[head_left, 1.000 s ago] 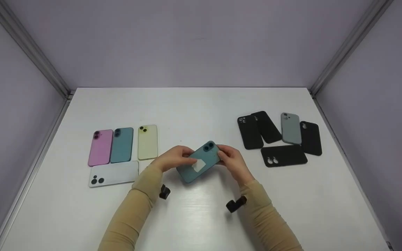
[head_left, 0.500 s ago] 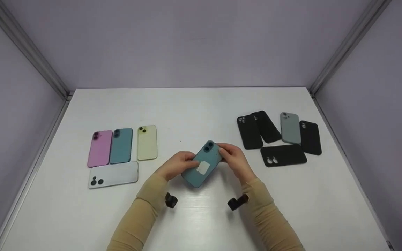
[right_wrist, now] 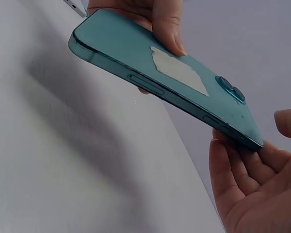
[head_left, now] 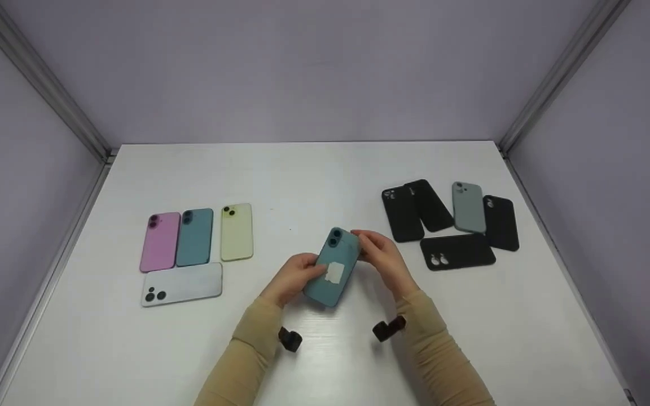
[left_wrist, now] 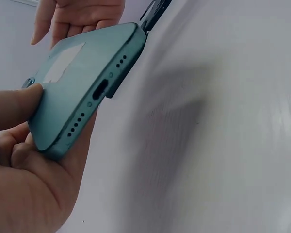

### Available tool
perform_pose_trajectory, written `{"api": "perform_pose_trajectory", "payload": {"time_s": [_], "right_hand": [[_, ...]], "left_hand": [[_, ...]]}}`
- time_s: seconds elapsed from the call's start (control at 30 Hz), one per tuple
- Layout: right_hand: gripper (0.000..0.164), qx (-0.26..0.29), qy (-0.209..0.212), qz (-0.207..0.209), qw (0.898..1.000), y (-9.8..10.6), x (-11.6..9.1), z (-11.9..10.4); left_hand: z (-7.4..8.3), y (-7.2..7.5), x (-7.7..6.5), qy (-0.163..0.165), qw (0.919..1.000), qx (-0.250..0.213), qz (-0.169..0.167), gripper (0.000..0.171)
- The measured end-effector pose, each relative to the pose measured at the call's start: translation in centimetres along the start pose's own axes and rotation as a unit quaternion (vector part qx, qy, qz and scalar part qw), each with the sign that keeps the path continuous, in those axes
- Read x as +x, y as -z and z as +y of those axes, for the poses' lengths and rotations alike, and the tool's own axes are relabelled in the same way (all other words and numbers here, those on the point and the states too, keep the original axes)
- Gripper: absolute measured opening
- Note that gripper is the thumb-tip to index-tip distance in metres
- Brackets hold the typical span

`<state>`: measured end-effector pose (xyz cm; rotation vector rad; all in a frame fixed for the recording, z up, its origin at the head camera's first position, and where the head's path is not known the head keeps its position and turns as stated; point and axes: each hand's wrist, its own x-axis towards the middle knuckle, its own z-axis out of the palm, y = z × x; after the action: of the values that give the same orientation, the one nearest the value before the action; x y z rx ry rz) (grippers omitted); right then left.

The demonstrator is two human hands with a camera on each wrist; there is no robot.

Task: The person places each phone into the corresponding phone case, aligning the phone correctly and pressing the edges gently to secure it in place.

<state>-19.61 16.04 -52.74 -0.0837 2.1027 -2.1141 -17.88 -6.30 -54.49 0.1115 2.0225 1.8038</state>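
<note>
A teal phone (head_left: 330, 293) with a torn white label (right_wrist: 179, 70) on its back is held above the table, back side up. My left hand (head_left: 295, 278) grips its left edge, thumb on the back near the label and fingers beneath. The two round camera lenses (right_wrist: 230, 87) sit at the far end. My right hand (head_left: 384, 259) is at the upper right corner. In the right wrist view, its fingers (right_wrist: 242, 170) touch the underside of that corner while the thumb (right_wrist: 288, 121) stands apart from the phone. The phone's screen side is hidden.
Pink (head_left: 160, 242), teal-blue (head_left: 194, 237), yellow (head_left: 237, 234) and white (head_left: 184, 285) phones lie at left. At right lie several black phone cases (head_left: 457, 252) and a grey-green one (head_left: 469, 208). Walls (head_left: 302, 73) border the white table (head_left: 313, 186).
The phone has turned more upright in the head view and shifted slightly right and nearer. My left hand has moved right and nearer with it. The right thumb has come off the phone's back.
</note>
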Motion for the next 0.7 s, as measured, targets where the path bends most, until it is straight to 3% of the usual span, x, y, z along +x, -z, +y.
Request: {"api": "perform_pose_trajectory", "payload": {"time_s": [0.43,0.7], "right_hand": [[0.048,-0.037,-0.013,0.024,0.999,2.7,-0.7,0.8],[0.052,-0.054,-0.013,0.052,0.997,5.3,-0.9,1.0]], "left_hand": [[-0.6,-0.9,-0.4,0.017,0.9964,-0.06,0.058,0.032],[-0.8,-1.4,-0.4,0.024,0.9935,-0.088,0.068,0.034]]}}
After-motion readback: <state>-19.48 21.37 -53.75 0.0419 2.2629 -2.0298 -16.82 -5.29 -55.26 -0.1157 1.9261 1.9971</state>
